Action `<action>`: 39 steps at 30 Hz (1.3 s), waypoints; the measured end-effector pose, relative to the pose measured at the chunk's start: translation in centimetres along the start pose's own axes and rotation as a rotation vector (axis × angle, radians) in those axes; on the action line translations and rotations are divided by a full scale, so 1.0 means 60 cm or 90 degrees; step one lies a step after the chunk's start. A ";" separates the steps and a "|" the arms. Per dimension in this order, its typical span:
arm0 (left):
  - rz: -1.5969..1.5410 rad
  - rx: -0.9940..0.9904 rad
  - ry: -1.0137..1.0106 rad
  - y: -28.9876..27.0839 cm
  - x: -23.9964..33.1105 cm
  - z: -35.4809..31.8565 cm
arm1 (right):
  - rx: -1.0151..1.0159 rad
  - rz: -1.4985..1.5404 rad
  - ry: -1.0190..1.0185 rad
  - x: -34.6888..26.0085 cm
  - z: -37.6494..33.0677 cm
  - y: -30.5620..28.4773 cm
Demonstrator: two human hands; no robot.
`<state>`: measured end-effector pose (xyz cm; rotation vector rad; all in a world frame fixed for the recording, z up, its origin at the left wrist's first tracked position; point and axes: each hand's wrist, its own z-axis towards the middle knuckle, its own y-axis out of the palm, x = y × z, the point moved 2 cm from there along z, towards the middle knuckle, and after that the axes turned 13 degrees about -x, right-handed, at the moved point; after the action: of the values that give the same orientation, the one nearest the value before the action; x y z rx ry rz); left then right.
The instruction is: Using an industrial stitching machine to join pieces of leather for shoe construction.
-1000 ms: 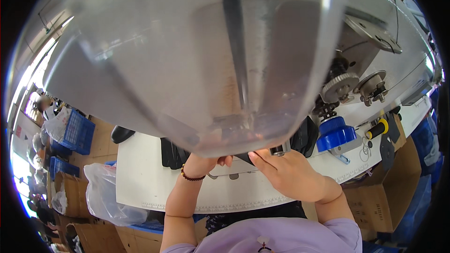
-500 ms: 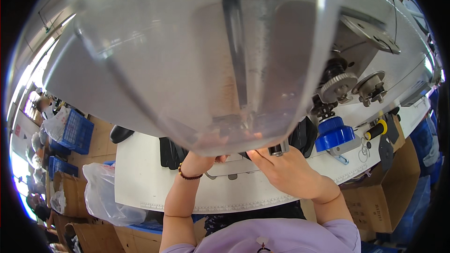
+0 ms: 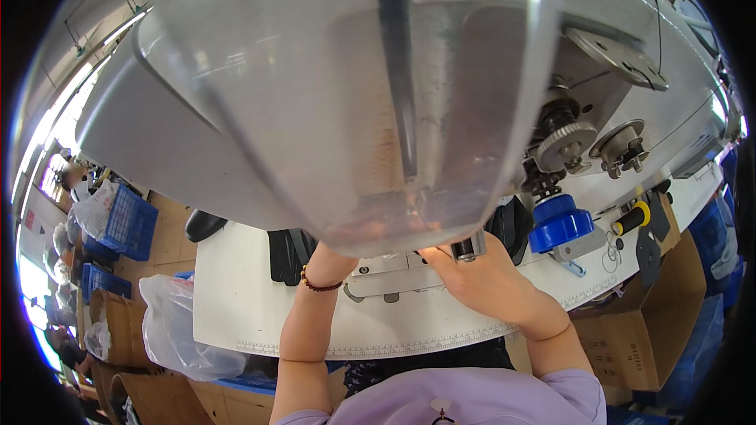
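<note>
1. The left hand (image 3: 337, 258) and right hand (image 3: 486, 279) sit partly behind the clear guard (image 3: 346, 94); whether they grip anything cannot be told.
2. Black pieces (image 3: 283, 258) lie near each hand on the white table (image 3: 236, 299), probably for easy reach.

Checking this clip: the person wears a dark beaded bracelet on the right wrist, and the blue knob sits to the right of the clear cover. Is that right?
Not quite: the head view shows the dark beaded bracelet on the wrist of the left hand. The blue knob does sit right of the clear cover.
</note>
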<state>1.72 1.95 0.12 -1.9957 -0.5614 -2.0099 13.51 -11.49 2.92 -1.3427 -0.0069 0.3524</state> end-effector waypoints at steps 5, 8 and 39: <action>-0.052 0.016 -0.012 -0.011 -0.007 0.003 | -0.021 -0.018 0.004 -0.002 0.003 -0.002; 0.023 0.006 0.078 0.004 0.011 0.012 | -0.031 -0.038 0.012 -0.001 0.006 0.002; 0.080 -0.091 -0.005 0.042 0.000 -0.027 | 0.037 0.085 0.010 0.005 0.002 0.011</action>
<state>1.36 -1.03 0.40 -2.0643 -0.2932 -2.0175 13.62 -11.20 2.26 -1.2923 0.1062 0.4513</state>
